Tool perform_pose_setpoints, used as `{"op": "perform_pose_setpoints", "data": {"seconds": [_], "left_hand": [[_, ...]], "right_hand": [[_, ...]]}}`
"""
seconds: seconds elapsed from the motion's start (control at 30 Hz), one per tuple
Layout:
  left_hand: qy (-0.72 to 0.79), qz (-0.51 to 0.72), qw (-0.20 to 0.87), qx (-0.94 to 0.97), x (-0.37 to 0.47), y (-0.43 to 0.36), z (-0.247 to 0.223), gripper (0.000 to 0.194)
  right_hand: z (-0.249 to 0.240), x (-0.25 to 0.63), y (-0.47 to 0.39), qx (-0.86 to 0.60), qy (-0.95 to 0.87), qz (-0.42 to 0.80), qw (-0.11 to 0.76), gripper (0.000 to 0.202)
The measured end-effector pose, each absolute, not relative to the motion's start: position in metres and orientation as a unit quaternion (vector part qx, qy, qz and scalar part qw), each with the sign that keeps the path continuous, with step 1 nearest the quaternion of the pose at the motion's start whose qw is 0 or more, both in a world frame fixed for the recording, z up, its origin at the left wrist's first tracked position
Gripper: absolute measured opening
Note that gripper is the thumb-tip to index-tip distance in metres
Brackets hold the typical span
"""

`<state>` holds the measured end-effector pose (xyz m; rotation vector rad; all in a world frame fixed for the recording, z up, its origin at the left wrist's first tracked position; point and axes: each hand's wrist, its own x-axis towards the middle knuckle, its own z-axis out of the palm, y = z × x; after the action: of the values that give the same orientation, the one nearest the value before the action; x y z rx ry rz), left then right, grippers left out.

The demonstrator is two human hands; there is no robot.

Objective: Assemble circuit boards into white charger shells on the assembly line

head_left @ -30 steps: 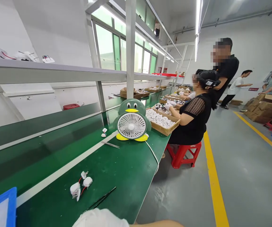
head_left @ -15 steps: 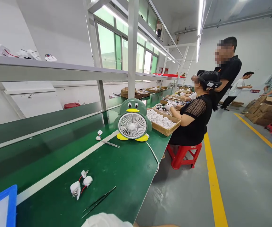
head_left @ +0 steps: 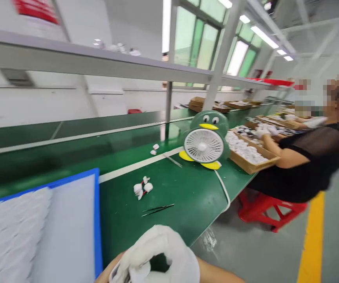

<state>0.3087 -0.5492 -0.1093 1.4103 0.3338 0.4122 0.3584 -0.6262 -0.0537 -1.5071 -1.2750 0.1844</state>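
Note:
At the bottom edge my right hand (head_left: 173, 245) wears a white glove. Its thumb and fingers curl round into a ring and come together low on the left, over something white that I cannot make out. Beside those fingertips a strip of bare skin of my left hand (head_left: 110, 269) shows; its fingers are hidden. Ahead of my right hand, dark tweezers (head_left: 158, 210) lie on the green table (head_left: 187, 200). Just beyond them sits a small cluster of white plug parts (head_left: 142, 188) joined by red wires.
A blue-rimmed tray (head_left: 98, 228) with rows of white pieces stands at the left. A green penguin-shaped fan (head_left: 204, 143) with a white cable stands ahead, near silvery tweezers (head_left: 173, 160). To the right, a co-worker sits by a carton of white parts (head_left: 247, 155).
My view has swung left and down, bringing more of the blue-rimmed tray into sight. My gloved right hand has risen further into view, and part of my left hand now shows.

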Motion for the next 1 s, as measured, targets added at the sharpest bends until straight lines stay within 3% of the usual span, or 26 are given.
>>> {"op": "perform_pose_setpoints", "data": {"seconds": [0.07, 0.17, 0.23, 0.37, 0.5, 0.6, 0.73, 1.0], "left_hand": [[0.220, 0.279, 0.673, 0.649, 0.278, -0.524, -0.106, 0.017], [0.296, 0.368, 0.611, 0.635, 0.247, -0.505, -0.092, 0.022], [0.307, 0.388, 0.650, 0.577, 0.242, -0.496, -0.078, 0.016], [0.269, 0.374, 0.795, 0.395, 0.249, -0.470, -0.055, 0.024], [0.287, 0.357, 0.854, 0.246, 0.244, -0.448, -0.050, 0.014], [0.301, 0.348, 0.868, 0.184, 0.239, -0.443, -0.052, 0.017], [0.297, 0.337, 0.877, 0.168, 0.235, -0.442, -0.051, 0.020], [0.293, 0.366, 0.866, 0.173, 0.216, -0.444, -0.041, 0.017]], "right_hand": [[-0.063, 0.366, -0.620, -0.588, -0.565, 0.092, 0.571, 0.032], [-0.069, 0.374, -0.620, -0.578, -0.588, 0.074, 0.561, 0.053], [-0.067, 0.387, -0.624, -0.622, -0.600, 0.050, 0.501, 0.063], [-0.059, 0.428, -0.618, -0.678, -0.587, 0.029, 0.441, 0.048], [-0.058, 0.471, -0.594, -0.704, -0.589, 0.025, 0.397, 0.038], [-0.069, 0.505, -0.570, -0.738, -0.592, 0.012, 0.324, 0.038], [-0.104, 0.561, -0.535, -0.775, -0.611, -0.037, 0.158, 0.040], [-0.156, 0.639, -0.483, -0.814, -0.577, -0.067, 0.011, 0.067]]}}
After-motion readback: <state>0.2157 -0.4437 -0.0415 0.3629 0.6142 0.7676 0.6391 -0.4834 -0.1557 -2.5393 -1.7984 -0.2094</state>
